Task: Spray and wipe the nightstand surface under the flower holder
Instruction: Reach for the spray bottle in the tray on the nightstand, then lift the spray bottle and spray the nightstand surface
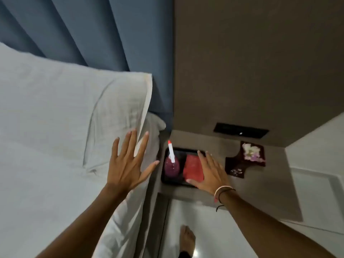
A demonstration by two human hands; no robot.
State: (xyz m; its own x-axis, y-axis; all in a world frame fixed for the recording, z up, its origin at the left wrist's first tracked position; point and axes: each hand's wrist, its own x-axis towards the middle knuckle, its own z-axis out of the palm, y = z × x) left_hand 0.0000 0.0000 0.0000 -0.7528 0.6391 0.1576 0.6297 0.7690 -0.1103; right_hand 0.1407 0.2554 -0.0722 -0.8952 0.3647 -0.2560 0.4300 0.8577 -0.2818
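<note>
On the grey-brown nightstand [247, 187] lies a black tray [163, 175] that holds a purple spray bottle [172, 165] with a white and orange nozzle and a folded red cloth [192, 169]. Right of the tray sits the dark flower holder [243, 162] with pale flowers on it. My right hand [210, 172] hovers open, fingers spread, over the tray's right side and partly over the cloth. Over the bed's edge, left of the tray, my left hand [128, 162] is open with its fingers apart. Neither hand holds anything.
A white pillow [74, 112] and sheet fill the left side, against a blue curtain [104, 34]. A black switch panel [241, 130] is set in the wall behind the nightstand. A bare foot [187, 239] stands on the pale floor below.
</note>
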